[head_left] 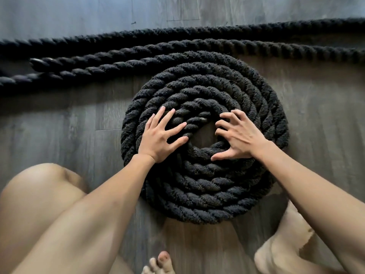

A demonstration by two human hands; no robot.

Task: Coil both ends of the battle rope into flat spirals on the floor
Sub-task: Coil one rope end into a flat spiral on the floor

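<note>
A thick black battle rope lies wound into a flat spiral (205,190) of several turns on the grey wood floor, with a small open hole at its middle. My left hand (162,137) rests flat on the inner turns left of the hole, fingers spread. To the right of the hole, my right hand (237,135) presses on the inner turns with fingers curled like claws. The rope's outer turn runs off to the left as a straight length (94,70).
Two more straight runs of black rope (177,34) cross the floor beyond the spiral, one showing a taped end (37,63) at the left. My bare knees and toes (160,264) crowd the near floor. Grey planks (59,135) extend left of the coil.
</note>
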